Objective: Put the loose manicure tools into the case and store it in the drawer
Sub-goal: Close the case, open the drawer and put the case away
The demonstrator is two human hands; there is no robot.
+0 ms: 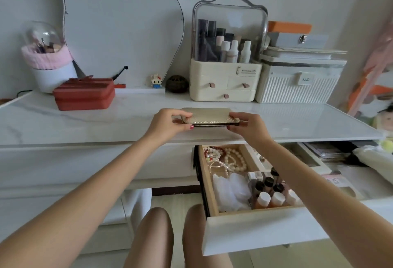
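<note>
Nearest, the white-fronted wooden drawer (251, 231) is standing pulled open, showing pearl bead strings (228, 159) and small capped bottles (269, 193) inside. Above it, the left hand (168, 125) and the right hand (248, 126) are each pinching one end of the flat, closed, cream-gold textured manicure case (209, 115), holding it level just over the white marble-look tabletop (85, 125). Farther back, a red lidded box (84, 94) and a cream cosmetics organiser with a clear domed cover (225, 82) are sitting against the wall.
</note>
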